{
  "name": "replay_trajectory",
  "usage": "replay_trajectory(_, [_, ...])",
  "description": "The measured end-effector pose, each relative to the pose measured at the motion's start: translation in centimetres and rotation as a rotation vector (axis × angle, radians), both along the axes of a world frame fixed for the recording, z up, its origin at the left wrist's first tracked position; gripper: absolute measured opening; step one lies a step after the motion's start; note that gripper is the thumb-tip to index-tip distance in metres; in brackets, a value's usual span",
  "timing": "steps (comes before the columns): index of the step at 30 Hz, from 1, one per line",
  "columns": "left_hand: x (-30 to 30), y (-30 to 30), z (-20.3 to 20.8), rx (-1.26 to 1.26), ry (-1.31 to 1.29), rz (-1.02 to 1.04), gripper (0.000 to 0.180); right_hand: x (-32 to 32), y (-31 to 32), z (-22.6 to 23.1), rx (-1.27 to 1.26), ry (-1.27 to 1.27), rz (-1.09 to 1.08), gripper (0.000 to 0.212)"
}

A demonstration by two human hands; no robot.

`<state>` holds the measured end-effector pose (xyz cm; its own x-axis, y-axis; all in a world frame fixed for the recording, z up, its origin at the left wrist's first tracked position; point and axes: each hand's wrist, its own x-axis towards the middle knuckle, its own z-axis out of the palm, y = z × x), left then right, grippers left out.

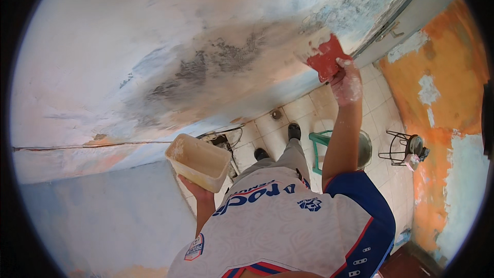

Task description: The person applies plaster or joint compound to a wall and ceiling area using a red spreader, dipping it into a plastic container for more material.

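Note:
My right hand point(347, 82) is raised at the wall and closed round a red putty spreader point(328, 57) smeared with whitish paste. The spreader's far edge is against or very near the wall point(216, 51), which has dark patches and uneven filler; contact is hard to tell. Lower and to the left, my left hand point(198, 189) supports a cream rectangular plastic tub point(199, 162) from below. The tub is tilted, and pale residue coats its inner walls. Most of the left fingers are hidden behind the tub.
A green plastic stool point(320, 149) stands beside my right arm, with a grey bucket point(365, 149) partly hidden behind the arm. Further right is a black metal-legged stool point(399, 146) near a patchy orange wall point(447, 72). A cable point(98, 145) runs along the left wall.

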<state>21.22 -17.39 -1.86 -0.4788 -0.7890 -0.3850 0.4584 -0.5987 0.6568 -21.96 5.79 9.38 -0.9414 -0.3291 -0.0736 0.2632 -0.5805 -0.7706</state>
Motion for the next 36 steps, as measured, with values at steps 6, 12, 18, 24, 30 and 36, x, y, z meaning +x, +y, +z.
replay_trajectory(6, [-0.1,0.8,-1.5,0.012,0.001,-0.005,0.071,-1.3,-1.2,-29.1,0.484,-0.215,-0.139,0.022])
replay_trajectory(12, [-0.9,0.3,-1.9,0.049,-0.001,-0.092,0.071,-2.3,-8.1,-32.4,0.167,-0.242,-0.305,0.022])
replay_trajectory(18, [0.6,1.0,-1.8,0.036,0.006,-0.009,0.072,-0.2,-9.7,-7.7,0.15,0.016,-0.222,0.017])
replay_trajectory(24, [1.6,1.2,-1.9,0.024,-0.022,0.005,0.074,3.7,-3.3,1.1,-0.008,0.066,-0.232,0.02])
replay_trajectory(30, [2.2,1.5,-1.3,0.08,0.012,0.026,0.073,4.2,-7.1,-23.5,0.264,-0.366,-0.465,0.022])
replay_trajectory(36, [4.7,1.0,-3.6,0.064,0.018,-0.005,0.074,1.2,-11.2,-25.6,0.165,-0.259,-0.026,0.012])
